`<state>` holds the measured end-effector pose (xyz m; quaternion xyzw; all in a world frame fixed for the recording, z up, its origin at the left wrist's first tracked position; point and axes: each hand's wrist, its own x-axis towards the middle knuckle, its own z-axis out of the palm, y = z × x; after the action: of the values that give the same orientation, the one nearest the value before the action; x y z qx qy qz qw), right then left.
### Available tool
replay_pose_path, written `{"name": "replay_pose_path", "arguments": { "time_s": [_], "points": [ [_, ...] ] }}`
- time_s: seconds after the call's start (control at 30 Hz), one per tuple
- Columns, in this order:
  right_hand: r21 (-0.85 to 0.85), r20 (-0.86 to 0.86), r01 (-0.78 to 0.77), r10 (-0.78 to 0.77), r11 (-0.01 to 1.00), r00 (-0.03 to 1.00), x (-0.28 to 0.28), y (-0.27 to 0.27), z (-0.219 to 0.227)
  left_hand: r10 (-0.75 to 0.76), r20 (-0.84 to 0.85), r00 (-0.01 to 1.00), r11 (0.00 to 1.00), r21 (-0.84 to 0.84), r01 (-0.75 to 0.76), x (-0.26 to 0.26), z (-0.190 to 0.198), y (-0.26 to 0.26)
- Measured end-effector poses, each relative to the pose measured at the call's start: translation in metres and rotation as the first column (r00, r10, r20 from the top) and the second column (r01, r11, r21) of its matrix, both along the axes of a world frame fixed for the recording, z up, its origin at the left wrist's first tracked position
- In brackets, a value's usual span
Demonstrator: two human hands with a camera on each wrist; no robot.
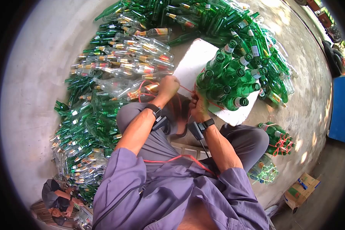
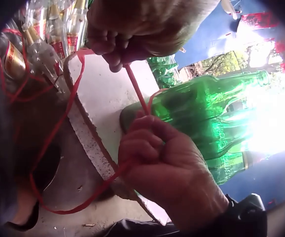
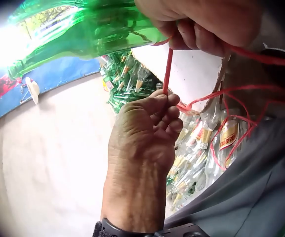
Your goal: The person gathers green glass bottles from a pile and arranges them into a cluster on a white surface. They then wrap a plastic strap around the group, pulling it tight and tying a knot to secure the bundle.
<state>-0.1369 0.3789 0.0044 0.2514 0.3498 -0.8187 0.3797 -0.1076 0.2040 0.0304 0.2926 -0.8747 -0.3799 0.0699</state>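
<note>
A cluster of upright green glass bottles (image 1: 238,78) stands on a white foam block (image 1: 193,57), with red plastic twine (image 1: 186,89) round its lower part. My left hand (image 1: 168,87), fingers curled, grips the twine a little left of the bottles. Close against the cluster's near side, my right hand (image 1: 199,108) pinches the same twine. A short taut length (image 2: 136,89) runs between the two hands in the left wrist view. Slack twine loops down from the right hand (image 2: 157,165) there, and the left hand (image 3: 150,121) shows curled fingers in the right wrist view.
Clear bottles (image 1: 142,50) with labels lie piled at the left, and loose green bottles (image 1: 214,19) lie behind the block. Tied green bottles (image 1: 276,138) stand at the right, near a cardboard box (image 1: 301,191). Another person (image 1: 59,199) sits at the lower left.
</note>
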Motion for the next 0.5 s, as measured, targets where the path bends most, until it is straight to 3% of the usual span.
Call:
{"name": "replay_pose_path", "arguments": {
  "time_s": [0.07, 0.27, 0.33, 0.5],
  "points": [
    [-0.025, -0.004, 0.004, -0.004, 1.0, 1.0, 0.002, 0.0, 0.001, 0.038, 0.032, 0.999, 0.999, 0.028, -0.039, 0.0, -0.003, 0.0],
    [-0.041, 0.017, 0.011, -0.01, 0.999, 1.0, 0.002, 0.0, 0.001, 0.039, -0.143, 0.989, 0.998, 0.057, -0.031, -0.003, 0.001, 0.015],
    [-0.048, 0.016, 0.006, -0.005, 0.999, 1.0, 0.002, 0.0, 0.001, 0.124, -0.174, 0.977, 0.992, 0.041, -0.119, -0.001, 0.01, 0.021],
    [-0.016, 0.007, -0.004, 0.004, 1.0, 1.0, 0.003, -0.001, 0.0, 0.067, -0.054, 0.996, 0.997, -0.027, -0.068, 0.004, 0.022, 0.028]
  ]
}}
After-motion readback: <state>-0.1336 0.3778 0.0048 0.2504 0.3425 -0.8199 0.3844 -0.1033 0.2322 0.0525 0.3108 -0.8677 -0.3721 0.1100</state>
